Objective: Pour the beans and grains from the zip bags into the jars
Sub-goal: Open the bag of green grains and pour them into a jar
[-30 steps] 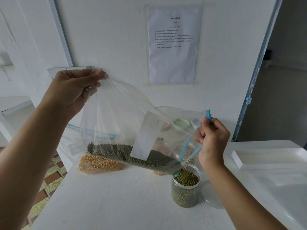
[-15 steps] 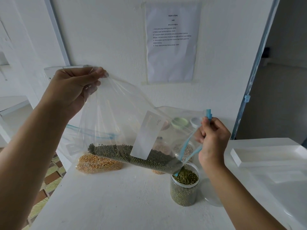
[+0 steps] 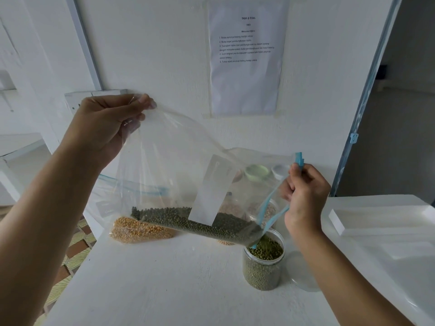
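Fingers [image 3: 143,102] of the left hand [image 3: 106,130] pinched the raised bottom corner of the zip bag [image 3: 169,165], while the right hand [image 3: 306,198] clamped its fingers [image 3: 297,173] on the blue zip strip [image 3: 273,209] at the mouth. Its green beans [image 3: 188,222] lay along the low edge, the mouth's lower corner just over the open jar [image 3: 263,269] on the white bench [image 3: 164,285]. With the jar looking nearly full, a steeper tilt could send the rest out in a rush, overtopping the rim, or missing it if the slack mouth swung aside. Behind lay a bag of yellow grains [image 3: 141,230].
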### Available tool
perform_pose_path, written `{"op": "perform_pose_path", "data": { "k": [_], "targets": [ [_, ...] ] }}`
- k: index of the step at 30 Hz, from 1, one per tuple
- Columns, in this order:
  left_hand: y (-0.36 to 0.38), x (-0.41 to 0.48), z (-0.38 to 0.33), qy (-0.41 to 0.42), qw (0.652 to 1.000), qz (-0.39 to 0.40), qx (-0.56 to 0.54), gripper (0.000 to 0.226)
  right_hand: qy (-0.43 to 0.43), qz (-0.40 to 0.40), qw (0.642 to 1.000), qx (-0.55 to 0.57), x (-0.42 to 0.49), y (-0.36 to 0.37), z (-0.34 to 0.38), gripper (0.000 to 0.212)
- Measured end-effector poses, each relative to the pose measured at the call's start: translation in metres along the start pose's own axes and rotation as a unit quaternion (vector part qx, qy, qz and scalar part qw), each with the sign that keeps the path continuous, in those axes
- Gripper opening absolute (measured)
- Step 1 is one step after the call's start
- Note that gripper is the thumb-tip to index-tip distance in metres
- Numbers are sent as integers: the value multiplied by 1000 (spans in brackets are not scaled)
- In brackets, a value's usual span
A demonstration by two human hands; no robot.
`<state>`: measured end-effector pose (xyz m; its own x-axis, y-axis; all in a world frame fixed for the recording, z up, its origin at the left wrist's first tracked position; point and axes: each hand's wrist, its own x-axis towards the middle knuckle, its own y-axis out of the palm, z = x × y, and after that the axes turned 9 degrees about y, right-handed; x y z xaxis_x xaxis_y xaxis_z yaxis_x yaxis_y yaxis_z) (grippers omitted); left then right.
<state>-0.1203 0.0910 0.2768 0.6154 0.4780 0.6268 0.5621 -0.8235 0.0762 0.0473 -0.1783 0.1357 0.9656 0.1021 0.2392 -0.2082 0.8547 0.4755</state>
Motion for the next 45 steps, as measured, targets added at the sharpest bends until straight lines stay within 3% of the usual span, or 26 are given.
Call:
{"op": "perform_pose_path", "data": {
  "k": [34,45],
  "targets": [
    [-1,8,-3,10,1000,-4,6,12,-1,5,1000,-9,3,5,3,29],
    [-45,-39,38,-40,996,-81,-20,22,-9,85,994,-64,2,19,3,39]
  ]
}}
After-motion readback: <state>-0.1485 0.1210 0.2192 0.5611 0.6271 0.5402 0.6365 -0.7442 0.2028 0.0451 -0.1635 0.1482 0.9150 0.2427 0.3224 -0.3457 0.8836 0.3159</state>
